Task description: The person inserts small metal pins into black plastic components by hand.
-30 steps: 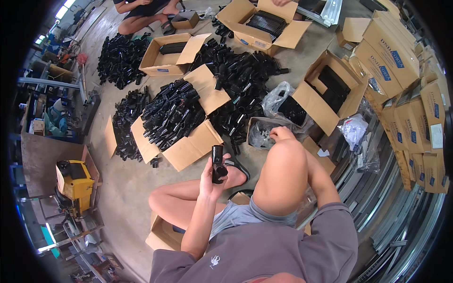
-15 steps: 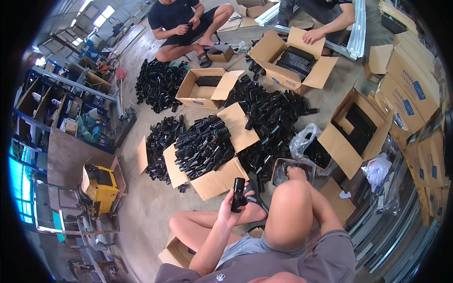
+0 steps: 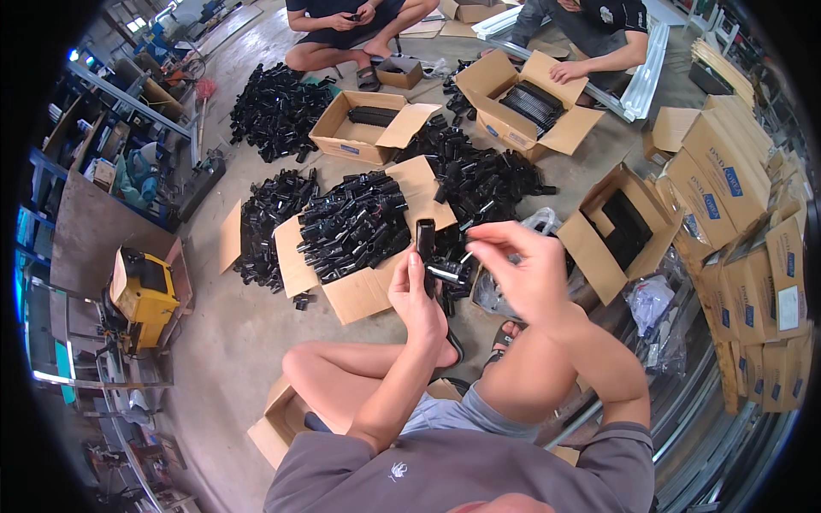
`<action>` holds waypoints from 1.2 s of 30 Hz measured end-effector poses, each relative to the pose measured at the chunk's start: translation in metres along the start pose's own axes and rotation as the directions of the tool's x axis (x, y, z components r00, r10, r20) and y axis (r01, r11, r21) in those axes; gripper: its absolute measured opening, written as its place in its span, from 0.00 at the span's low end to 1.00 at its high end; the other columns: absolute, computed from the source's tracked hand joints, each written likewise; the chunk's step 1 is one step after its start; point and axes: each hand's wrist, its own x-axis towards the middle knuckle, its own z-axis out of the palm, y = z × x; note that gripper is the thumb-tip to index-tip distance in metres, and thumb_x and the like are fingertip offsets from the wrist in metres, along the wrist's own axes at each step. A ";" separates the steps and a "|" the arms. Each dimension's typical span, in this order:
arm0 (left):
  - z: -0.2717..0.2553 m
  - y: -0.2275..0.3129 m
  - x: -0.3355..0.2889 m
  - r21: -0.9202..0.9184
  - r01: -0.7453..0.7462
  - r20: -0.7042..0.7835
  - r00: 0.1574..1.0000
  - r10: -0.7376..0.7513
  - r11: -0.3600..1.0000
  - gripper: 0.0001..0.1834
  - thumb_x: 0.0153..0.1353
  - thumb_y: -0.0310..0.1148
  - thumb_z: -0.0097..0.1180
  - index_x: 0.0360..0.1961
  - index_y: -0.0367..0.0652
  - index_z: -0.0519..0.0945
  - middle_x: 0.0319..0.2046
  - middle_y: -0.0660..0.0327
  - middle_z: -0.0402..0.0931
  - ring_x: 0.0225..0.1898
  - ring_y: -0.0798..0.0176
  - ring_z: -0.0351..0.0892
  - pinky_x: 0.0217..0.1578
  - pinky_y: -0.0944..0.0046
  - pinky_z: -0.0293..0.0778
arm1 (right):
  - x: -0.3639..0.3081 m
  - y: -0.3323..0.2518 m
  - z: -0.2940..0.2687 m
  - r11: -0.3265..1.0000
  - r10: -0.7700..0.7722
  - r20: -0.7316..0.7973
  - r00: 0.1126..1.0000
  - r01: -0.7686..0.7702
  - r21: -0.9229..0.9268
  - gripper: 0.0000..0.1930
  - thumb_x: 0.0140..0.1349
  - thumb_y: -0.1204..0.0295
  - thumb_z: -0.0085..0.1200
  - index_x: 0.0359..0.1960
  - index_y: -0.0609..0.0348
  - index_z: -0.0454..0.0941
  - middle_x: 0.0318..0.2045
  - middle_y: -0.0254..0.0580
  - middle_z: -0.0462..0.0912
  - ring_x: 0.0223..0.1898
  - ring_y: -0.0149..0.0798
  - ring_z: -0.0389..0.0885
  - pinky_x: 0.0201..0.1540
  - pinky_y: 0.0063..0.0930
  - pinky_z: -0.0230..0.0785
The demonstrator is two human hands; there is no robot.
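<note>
My left hand (image 3: 417, 299) holds a glossy black hardware piece (image 3: 426, 235) upright, its fingers wrapped round the lower part. A short shiny barrel juts from its right side. My right hand (image 3: 530, 265) is raised just right of that barrel, apart from it, thumb and forefinger pinched on a small pale pin-like piece (image 3: 466, 256) too tiny to identify. Beyond my hands stands an open cardboard box (image 3: 363, 295) heaped with similar black pieces (image 3: 355, 227). Partly behind my right hand sits a small plastic-lined box (image 3: 489, 293).
Loose black pieces lie in piles (image 3: 278, 111) on the floor. A carton (image 3: 346, 145) and another carton (image 3: 505, 132) hold rows of black parts. Two people sit opposite, one with a hand (image 3: 569, 72) on a box. Stacked cartons (image 3: 727, 184) and metal profiles (image 3: 684, 445) are at right.
My right hand has come up out of the small plastic-lined box to beside the black piece. My left hand still grips that piece, now with its barrel pointing right. The head view has shifted.
</note>
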 end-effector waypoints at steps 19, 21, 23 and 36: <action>-0.011 0.007 -0.013 0.308 -0.390 0.030 0.916 0.401 0.868 0.16 0.69 0.28 0.59 0.55 0.32 0.81 0.41 0.58 0.84 0.34 0.74 0.78 0.33 0.73 0.73 | -0.023 0.042 0.059 0.981 0.148 -0.028 0.989 -0.143 0.133 0.07 0.58 0.77 0.67 0.38 0.64 0.87 0.36 0.43 0.85 0.37 0.35 0.85 0.41 0.27 0.77; -0.009 0.009 -0.015 0.314 -0.346 0.024 0.934 0.357 0.884 0.16 0.68 0.25 0.60 0.55 0.30 0.81 0.46 0.54 0.84 0.45 0.68 0.83 0.48 0.68 0.78 | -0.023 0.042 0.058 0.989 0.119 -0.039 0.992 -0.114 0.097 0.07 0.58 0.76 0.67 0.37 0.65 0.87 0.36 0.44 0.85 0.38 0.37 0.85 0.42 0.29 0.77; -0.008 0.007 -0.015 0.306 -0.353 0.022 0.931 0.364 0.884 0.16 0.68 0.25 0.60 0.55 0.30 0.81 0.46 0.54 0.84 0.44 0.68 0.82 0.48 0.68 0.78 | -0.023 0.042 0.057 0.996 0.078 -0.058 0.995 -0.076 0.041 0.06 0.58 0.76 0.67 0.36 0.65 0.87 0.36 0.46 0.86 0.39 0.41 0.85 0.44 0.31 0.77; -0.005 0.006 -0.016 0.313 -0.362 0.022 0.927 0.375 0.878 0.16 0.68 0.25 0.60 0.55 0.29 0.81 0.45 0.54 0.85 0.43 0.69 0.82 0.46 0.69 0.78 | -0.025 0.044 0.061 0.992 0.016 -0.083 0.996 -0.026 -0.120 0.07 0.64 0.72 0.62 0.36 0.64 0.85 0.37 0.46 0.86 0.40 0.44 0.83 0.43 0.35 0.75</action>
